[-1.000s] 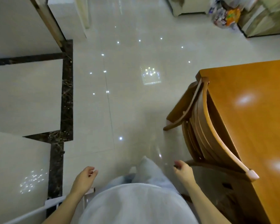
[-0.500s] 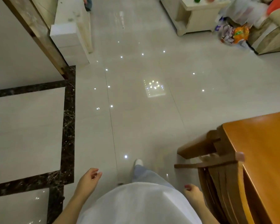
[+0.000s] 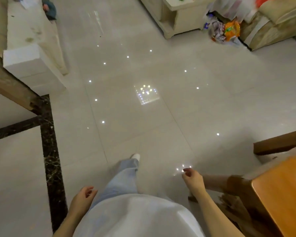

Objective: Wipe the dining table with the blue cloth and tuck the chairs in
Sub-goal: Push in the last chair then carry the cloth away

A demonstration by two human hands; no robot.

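Dining table [image 3: 280,190] corner at near right, blurred wooden chair [image 3: 237,189] beside its left edge, right hand [image 3: 193,180] loosely curled, empty, just left of chair, left hand [image 3: 83,196] loosely curled, empty, over glossy tiled floor [image 3: 143,125]

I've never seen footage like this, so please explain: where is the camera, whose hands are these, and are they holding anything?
The camera sits on a person's head and looks down, so you see their own body. The left hand and right hand hang loosely curled and hold nothing. One leg steps across the shiny tiled floor. At lower right is a corner of the orange wooden table, with a chair beside it.
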